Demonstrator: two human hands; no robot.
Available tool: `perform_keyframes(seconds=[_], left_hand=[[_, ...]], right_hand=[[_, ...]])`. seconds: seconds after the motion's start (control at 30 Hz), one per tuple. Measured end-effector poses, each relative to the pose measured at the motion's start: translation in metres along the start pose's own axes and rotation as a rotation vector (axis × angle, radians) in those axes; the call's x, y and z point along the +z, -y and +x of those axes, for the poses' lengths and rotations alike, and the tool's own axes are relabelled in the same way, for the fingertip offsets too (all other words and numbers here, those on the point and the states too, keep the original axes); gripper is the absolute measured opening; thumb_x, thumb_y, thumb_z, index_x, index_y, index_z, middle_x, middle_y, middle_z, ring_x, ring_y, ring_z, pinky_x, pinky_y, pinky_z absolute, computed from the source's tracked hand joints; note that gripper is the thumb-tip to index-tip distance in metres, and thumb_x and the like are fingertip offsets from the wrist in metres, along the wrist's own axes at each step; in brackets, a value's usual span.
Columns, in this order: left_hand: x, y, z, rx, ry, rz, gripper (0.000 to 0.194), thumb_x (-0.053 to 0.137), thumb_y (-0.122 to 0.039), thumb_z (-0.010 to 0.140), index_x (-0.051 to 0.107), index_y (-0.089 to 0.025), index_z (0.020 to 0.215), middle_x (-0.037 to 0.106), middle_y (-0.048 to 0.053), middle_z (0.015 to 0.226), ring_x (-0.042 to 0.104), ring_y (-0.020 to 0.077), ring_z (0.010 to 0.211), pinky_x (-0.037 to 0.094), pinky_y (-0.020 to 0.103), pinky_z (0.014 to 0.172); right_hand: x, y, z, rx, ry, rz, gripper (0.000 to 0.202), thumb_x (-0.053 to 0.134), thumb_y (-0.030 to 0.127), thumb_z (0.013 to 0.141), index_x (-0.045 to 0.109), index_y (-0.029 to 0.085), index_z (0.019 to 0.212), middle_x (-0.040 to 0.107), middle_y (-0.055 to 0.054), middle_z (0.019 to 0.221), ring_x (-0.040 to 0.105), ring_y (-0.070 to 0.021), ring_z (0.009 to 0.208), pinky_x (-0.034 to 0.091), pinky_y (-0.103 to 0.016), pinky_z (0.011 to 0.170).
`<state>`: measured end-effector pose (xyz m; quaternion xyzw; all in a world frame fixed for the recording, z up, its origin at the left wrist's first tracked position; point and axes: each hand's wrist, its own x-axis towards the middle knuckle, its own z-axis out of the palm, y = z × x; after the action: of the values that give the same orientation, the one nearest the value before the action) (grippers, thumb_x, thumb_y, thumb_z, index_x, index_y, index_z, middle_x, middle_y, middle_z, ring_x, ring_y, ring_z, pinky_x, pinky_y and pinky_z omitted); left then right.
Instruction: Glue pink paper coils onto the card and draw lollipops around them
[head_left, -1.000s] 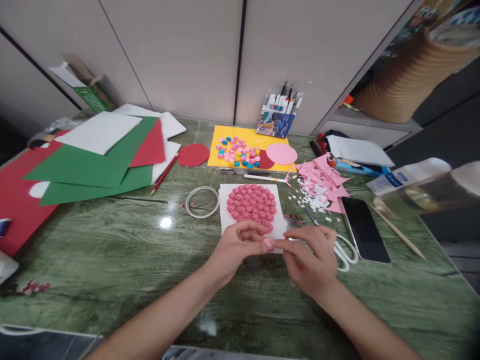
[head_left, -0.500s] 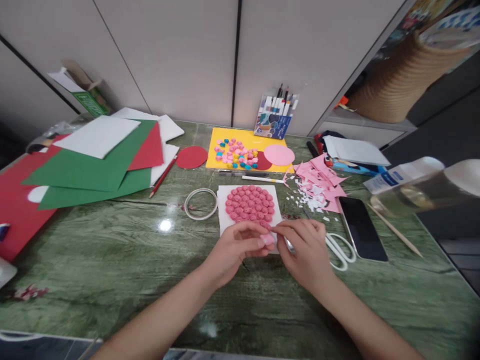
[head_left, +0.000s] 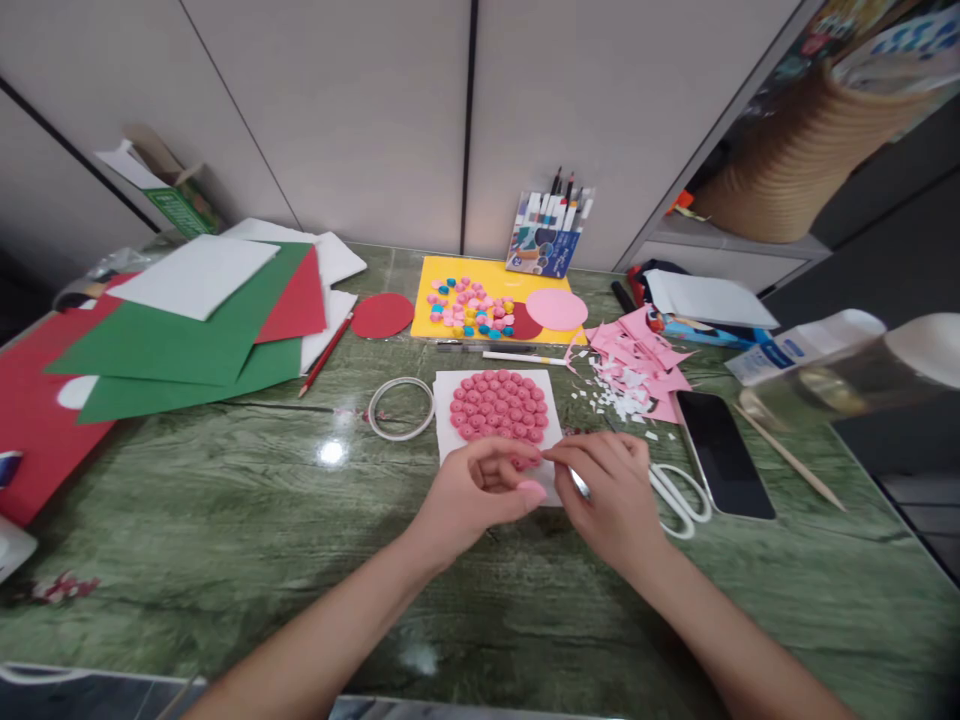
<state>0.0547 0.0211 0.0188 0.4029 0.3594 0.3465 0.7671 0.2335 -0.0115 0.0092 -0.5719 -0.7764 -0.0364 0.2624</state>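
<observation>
A white sheet (head_left: 450, 390) lies in front of me, bearing a round cluster of dark pink paper rosettes (head_left: 501, 405). Over its near edge, my left hand (head_left: 472, 490) curls its fingers, with a small pale pink paper piece (head_left: 532, 491) at the thumb tip. Something dark pink shows at its fingertips; whether it is loose or part of the cluster, I cannot tell. My right hand (head_left: 604, 480) pinches thumb and finger close by, its fingertips meeting those of the left; what is between them is hidden. White-handled scissors (head_left: 682, 500) lie beside my right hand, their blades partly covered.
A tape ring (head_left: 401, 408) lies left of the sheet. Behind are a yellow sheet (head_left: 442, 268) with small coloured pieces and a marker pack (head_left: 544, 235). Pink scraps (head_left: 637, 350), a phone (head_left: 724, 455), a wooden stick (head_left: 791, 460) and a bottle (head_left: 847, 380) stand or lie right; green card (head_left: 150, 345) left.
My left thumb has moved down, away from its fingers, with the pale pink piece at its tip. My right hand stays at nearly the same place, still pinched.
</observation>
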Motion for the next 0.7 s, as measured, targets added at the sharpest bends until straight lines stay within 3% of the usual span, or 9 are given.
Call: perform_keyframes(seconds=[0.2, 0.43, 0.7], left_hand=[[-0.001, -0.003, -0.002, -0.021, 0.078, -0.043, 0.025, 0.078, -0.015, 0.060, 0.066, -0.019, 0.082, 0.068, -0.001, 0.063, 0.062, 0.0094, 0.059, 0.047, 0.020, 0.062], [-0.004, 0.002, 0.009, 0.009, -0.181, -0.188, 0.022, 0.079, -0.021, 0.062, 0.063, -0.015, 0.076, 0.071, 0.001, 0.070, 0.063, 0.0085, 0.061, 0.048, 0.017, 0.059], [-0.005, 0.004, 0.009, -0.013, -0.207, -0.167, 0.030, 0.082, -0.019, 0.056, 0.063, -0.015, 0.078, 0.068, -0.002, 0.061, 0.062, 0.0076, 0.056, 0.046, 0.016, 0.056]], right_hand=[[0.001, -0.001, -0.001, 0.008, -0.006, 0.024, 0.016, 0.054, 0.012, 0.082, 0.062, 0.023, 0.091, 0.066, -0.001, 0.087, 0.056, -0.0168, 0.082, 0.030, -0.037, 0.082], [0.002, -0.001, 0.000, 0.032, -0.027, 0.046, 0.015, 0.055, 0.012, 0.082, 0.062, 0.023, 0.089, 0.066, 0.000, 0.086, 0.057, -0.0167, 0.083, 0.031, -0.038, 0.083], [0.002, -0.003, -0.001, 0.011, -0.029, 0.043, 0.015, 0.055, 0.012, 0.081, 0.062, 0.023, 0.089, 0.065, 0.000, 0.085, 0.057, -0.0169, 0.082, 0.032, -0.039, 0.082]])
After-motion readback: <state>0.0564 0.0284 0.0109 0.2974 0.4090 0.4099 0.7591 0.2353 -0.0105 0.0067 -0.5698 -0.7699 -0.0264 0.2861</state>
